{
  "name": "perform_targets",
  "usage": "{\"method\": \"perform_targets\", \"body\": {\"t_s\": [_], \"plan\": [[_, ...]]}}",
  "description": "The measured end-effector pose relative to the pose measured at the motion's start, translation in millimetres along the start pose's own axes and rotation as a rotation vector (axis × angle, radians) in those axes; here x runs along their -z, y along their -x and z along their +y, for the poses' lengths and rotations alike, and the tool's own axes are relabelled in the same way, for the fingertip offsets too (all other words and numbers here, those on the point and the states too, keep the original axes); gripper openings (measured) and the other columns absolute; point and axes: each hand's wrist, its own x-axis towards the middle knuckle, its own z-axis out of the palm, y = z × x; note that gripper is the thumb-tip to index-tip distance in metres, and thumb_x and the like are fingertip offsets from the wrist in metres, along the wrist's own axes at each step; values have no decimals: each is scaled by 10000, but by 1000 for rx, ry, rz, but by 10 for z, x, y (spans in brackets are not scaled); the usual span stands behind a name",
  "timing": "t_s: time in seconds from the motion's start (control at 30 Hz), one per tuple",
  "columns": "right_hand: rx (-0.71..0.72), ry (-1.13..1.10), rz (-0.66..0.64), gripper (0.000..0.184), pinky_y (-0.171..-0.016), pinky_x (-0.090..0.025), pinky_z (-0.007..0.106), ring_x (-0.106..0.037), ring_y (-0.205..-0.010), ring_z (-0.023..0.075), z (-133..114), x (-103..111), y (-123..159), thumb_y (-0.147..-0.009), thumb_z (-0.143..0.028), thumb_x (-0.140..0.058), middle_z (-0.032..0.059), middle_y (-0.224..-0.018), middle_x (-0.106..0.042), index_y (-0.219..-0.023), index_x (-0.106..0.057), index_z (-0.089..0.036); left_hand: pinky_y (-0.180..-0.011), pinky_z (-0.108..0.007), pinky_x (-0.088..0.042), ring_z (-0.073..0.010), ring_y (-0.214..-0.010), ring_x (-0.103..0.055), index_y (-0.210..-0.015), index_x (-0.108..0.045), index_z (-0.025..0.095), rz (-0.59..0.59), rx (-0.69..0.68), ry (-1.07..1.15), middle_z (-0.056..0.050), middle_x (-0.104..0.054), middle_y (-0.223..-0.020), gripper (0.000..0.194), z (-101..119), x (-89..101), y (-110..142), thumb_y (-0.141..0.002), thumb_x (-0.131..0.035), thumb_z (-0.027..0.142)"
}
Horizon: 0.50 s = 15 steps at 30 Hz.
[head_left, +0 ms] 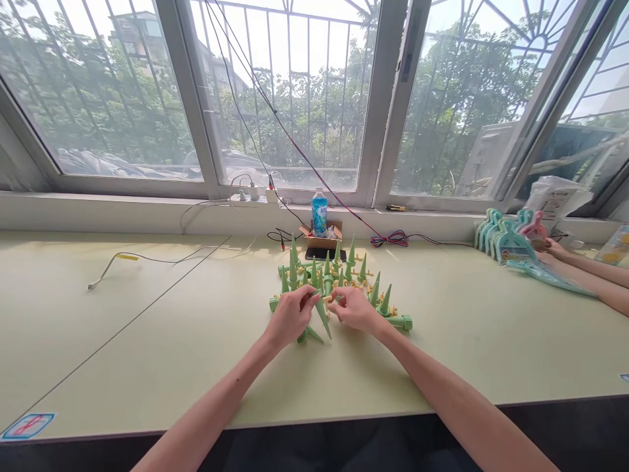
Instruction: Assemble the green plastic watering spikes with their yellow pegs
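My left hand [293, 313] grips a green plastic watering spike [323, 320], its point slanting down to the right. Opposite it, my right hand [354, 308] pinches a small yellow valve [327, 299] at the spike's upper end. Whether the valve sits inside the spike or only touches it, I cannot tell. Around and behind both hands stand several more green spikes [352, 251], points up, some with yellow valves at their sides. A few others lie flat, among them a green tube [400, 322] right of my right hand and a spike [313, 334] below my left hand.
Behind the spikes are a dark phone [325, 254], a small cardboard box [322, 241] and a blue bottle [319, 213]. A coiled cable [390, 238] lies near the windowsill; a white cable [162, 261] crosses the left. At right, another person's hands [553, 254] handle pastel hangers [511, 242].
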Motion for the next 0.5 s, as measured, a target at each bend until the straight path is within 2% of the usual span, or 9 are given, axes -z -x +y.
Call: {"method": "perform_targets", "body": {"t_s": [0.1, 0.2, 0.4, 0.5], "plan": [[-43, -38, -127, 101, -481, -376, 212, -489, -423, 108, -17, 11, 25, -788, -270, -599, -47, -489, -561, -849, -591, -191, -515, -222, -279, -104, -511, -311, -767, -534, 191, 6, 23, -5, 55, -393, -537, 216, 8, 2, -1, -906, -452, 334], [-39, 11, -159, 80, -496, -386, 214, -508, -436, 108, -5, 0, 31, -788, -241, -588, -38, -523, -571, -846, -597, -186, -521, -221, -285, -103, -515, -315, -739, -527, 189, 5, 40, -28, 55, -401, -536, 232, 4, -12, 1, -902, -464, 343], [-25, 391, 67, 111, -549, -344, 226, -526, -626, 137, 23, 11, 21, -817, -187, -538, 46, -688, -596, -714, -561, -155, -530, -226, -308, -112, -509, -346, -781, -593, 190, -45, 19, -98, 47, -429, -537, 261, -12, -54, 16, -912, -452, 367], [-82, 502, 95, 109, -540, -318, 234, -509, -629, 140, -11, 35, 38, -835, -159, -501, 69, -718, -583, -742, -557, -142, -544, -235, -333, -127, -527, -406, -830, -641, 188, -68, 4, -151, 27, -495, -561, 273, -11, -66, 14, -915, -444, 357]]}}
